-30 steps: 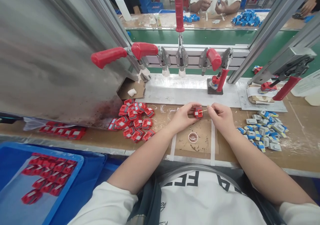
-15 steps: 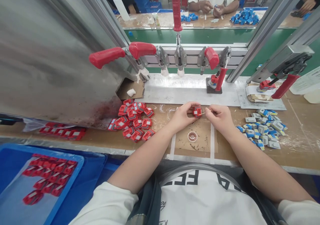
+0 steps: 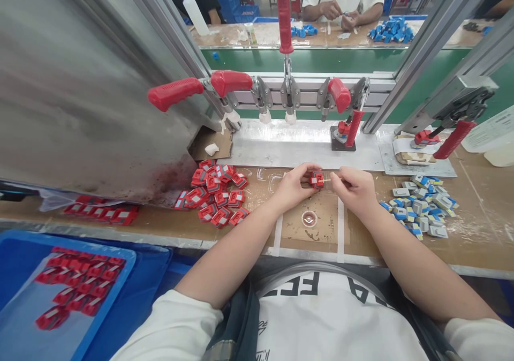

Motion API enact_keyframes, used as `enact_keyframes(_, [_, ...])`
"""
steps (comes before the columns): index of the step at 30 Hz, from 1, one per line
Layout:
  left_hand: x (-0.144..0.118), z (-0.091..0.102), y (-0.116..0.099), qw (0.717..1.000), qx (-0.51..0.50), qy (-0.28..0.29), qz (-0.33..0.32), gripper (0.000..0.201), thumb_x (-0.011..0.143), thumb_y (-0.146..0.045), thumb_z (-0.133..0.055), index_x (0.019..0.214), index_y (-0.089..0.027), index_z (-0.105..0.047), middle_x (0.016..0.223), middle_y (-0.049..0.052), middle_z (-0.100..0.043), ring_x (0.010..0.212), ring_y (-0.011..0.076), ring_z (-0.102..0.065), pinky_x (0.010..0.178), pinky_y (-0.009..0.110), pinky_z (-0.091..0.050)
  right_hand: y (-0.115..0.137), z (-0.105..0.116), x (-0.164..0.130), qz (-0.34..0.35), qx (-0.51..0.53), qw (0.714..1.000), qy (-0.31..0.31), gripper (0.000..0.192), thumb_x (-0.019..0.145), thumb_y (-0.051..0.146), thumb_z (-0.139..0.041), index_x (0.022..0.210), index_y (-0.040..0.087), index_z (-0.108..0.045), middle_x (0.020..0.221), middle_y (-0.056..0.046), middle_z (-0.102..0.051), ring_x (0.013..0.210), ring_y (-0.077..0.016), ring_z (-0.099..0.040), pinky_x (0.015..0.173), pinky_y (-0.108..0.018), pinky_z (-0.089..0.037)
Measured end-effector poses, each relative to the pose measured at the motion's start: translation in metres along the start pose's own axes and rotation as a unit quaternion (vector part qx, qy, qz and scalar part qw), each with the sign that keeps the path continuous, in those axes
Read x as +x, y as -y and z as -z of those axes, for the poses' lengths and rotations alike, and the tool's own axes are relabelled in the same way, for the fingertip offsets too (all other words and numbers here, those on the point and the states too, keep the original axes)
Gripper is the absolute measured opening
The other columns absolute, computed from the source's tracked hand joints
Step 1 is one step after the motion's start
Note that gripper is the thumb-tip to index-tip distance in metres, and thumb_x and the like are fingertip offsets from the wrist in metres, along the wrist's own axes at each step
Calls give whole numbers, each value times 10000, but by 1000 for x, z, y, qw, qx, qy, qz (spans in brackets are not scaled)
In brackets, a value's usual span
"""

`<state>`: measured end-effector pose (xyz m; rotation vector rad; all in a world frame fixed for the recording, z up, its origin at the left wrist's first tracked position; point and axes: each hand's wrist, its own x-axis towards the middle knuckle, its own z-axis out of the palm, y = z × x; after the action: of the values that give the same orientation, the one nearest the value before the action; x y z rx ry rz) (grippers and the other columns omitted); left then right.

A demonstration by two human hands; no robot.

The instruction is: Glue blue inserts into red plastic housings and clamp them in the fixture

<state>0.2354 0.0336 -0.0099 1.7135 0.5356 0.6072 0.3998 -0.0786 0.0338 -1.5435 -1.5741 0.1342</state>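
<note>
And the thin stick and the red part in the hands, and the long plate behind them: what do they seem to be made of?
Thin stick: probably wood, apparently matt, being pale tan. Red part: likely plastic, strongly red with a moulded-looking recess; finish too small to judge. Long plate: seemingly metal with a satin shine: silvery grey, with bright reflections.

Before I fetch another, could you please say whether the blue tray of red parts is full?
The tray isn't full, as far as visible: red parts cover only some of its liner.

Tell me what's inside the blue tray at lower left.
The blue tray holds red pieces on a pale sheet; whatever lies beneath the sheet is covered.
</note>
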Motion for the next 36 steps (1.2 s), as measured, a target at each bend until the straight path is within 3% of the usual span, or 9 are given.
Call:
enact_keyframes(2, [1, 1, 0, 1000, -13, -4, 4, 497, 754, -116, -802, 1215, -203, -639, 1229, 94, -708, 1082, 215, -716, 988, 379, -597, 4, 1, -3, 62, 48, 992, 98, 422, 957, 264, -509, 584, 222, -317, 542, 47, -341, 517, -110, -321, 555, -283, -256])
enact_keyframes(5, [1, 2, -1, 999, -33, -8, 11, 539, 729, -112, -827, 1224, -193, -632, 1233, 107, -704, 1089, 224, -713, 991, 391, -598, 11, -1, -10, 133, 40, 954, 267, 413, 953, 248, -531, 582, 211, -355, 535, 45, -387, 529, -111, -329, 568, -283, -238])
enact_keyframes(9, [1, 3, -3, 999, -52, -10, 5, 554, 734, -157, -845, 1239, -187, -621, 1199, 103, -711, 1080, 227, -718, 1006, 407, -593, 18, -1, -11, 145, -38, 937, 315, 404, 1001, 318, -536, 620, 203, -464, 570, 11, -498, 572, -134, -361, 588, -302, -202])
enact_keyframes(15, [0, 3, -4, 999, -37, -19, -19, 500, 779, -151, -796, 1247, -192, -623, 1202, 94, -705, 1093, 218, -712, 1023, 406, -585, 19, 6, -8, 84, 47, 955, 280, 428, 983, 256, -503, 583, 203, -358, 553, 56, -344, 533, -99, -284, 570, -264, -236])
enact_keyframes(22, [-1, 3, -3, 999, -17, -27, -32, 497, 771, -103, -774, 1234, -193, -619, 1215, 93, -690, 1075, 202, -712, 999, 381, -592, 12, 4, -9, 75, 77, 948, 301, 428, 930, 202, -516, 584, 203, -265, 560, 68, -249, 524, -83, -226, 545, -265, -205])
enact_keyframes(25, [-1, 3, -2, 999, -15, -23, -33, 496, 770, -94, -762, 1232, -194, -610, 1240, 94, -685, 1050, 191, -717, 974, 368, -600, 7, 7, -7, 48, 90, 968, 227, 457, 938, 224, -512, 582, 208, -225, 562, 61, -208, 521, -86, -199, 526, -275, -193])
enact_keyframes(28, [-1, 3, -3, 999, -6, -17, -34, 502, 762, -82, -758, 1224, -198, -602, 1247, 88, -685, 1026, 184, -722, 955, 356, -605, 0, 8, -3, -49, 81, 993, 70, 476, 962, 300, -511, 574, 216, -249, 558, 52, -217, 516, -94, -234, 511, -278, -206])
enact_keyframes(30, [-2, 2, -4, 999, 7, -14, -37, 505, 756, -76, -754, 1220, -202, -598, 1233, 79, -690, 1003, 179, -726, 943, 348, -608, -5, 6, -1, -106, 65, 992, 2, 472, 971, 346, -515, 578, 217, -288, 557, 48, -247, 524, -101, -270, 513, -275, -229])
enact_keyframes(36, [-1, 3, -3, 997, 58, -10, -43, 493, 763, -84, -735, 1218, -215, -598, 1196, 49, -696, 982, 174, -725, 934, 336, -604, -14, -2, 4, -124, 21, 992, -8, 483, 967, 399, -526, 590, 215, -285, 577, 46, -246, 548, -100, -286, 525, -269, -232])
